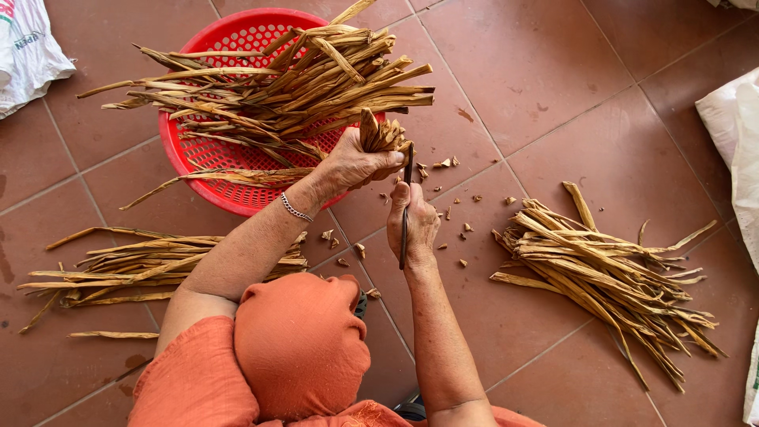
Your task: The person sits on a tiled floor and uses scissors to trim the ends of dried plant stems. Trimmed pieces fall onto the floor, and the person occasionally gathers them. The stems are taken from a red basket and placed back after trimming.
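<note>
I am looking down on a floor [553, 95] of reddish-brown square tiles with pale grout lines, dusty and scuffed in places. My left hand [352, 164] is clenched around a small bundle of dried strips [381, 133], the cut ends sticking up just past the fingers, over the near edge of a red plastic basket [207, 164]. My right hand [413, 223] is wrapped around a dark knife [405, 207], thumb pressed along it, the blade standing upright with its tip touching the held bundle. The basket sits toward the far left of the floor and carries a heap of long dried strips [277, 83] that overhang its rim on both sides. A loose sheaf of the same strips [134, 265] lies on the tiles at the left, near my left forearm, and a larger fanned pile [609, 273] lies at the right, well apart from the hands. Small cut scraps [451, 162] are scattered on the tiles between the basket and the right pile. A silver bracelet [296, 209] circles my left wrist, and my orange-clad knee [300, 340] rises at the bottom. A white sack [28, 51] shows at the far left corner, and another pale sack [739, 134] along the right edge.
</note>
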